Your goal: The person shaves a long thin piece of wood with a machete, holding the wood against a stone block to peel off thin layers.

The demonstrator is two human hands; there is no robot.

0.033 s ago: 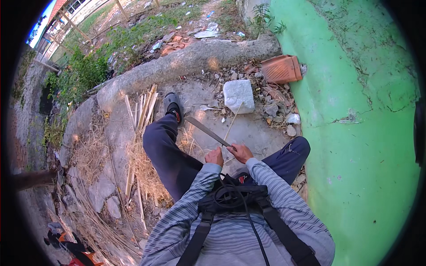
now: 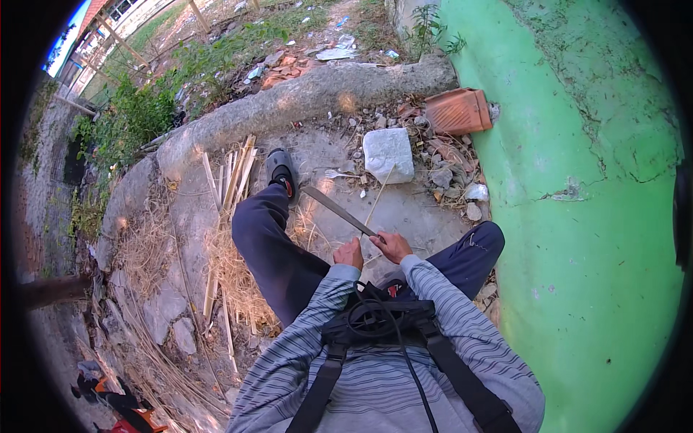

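- I sit on a cracked concrete yard (image 2: 426, 216) beside a green wall (image 2: 577, 238).
- My right hand (image 2: 392, 246) is closed around the handle of a long knife (image 2: 338, 209), blade angled up toward my shoe (image 2: 281, 170).
- My left hand (image 2: 350, 254) pinches a thin bamboo sliver (image 2: 377, 198) just beside the blade.
- Split bamboo strips (image 2: 232, 177) lie near my leg.

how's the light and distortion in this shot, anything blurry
Head view: soft shade over the person, sun patches on the curved concrete curb; the fisheye bends the green wall and blackens the corners; right hand, left hand and long blade look sharp.
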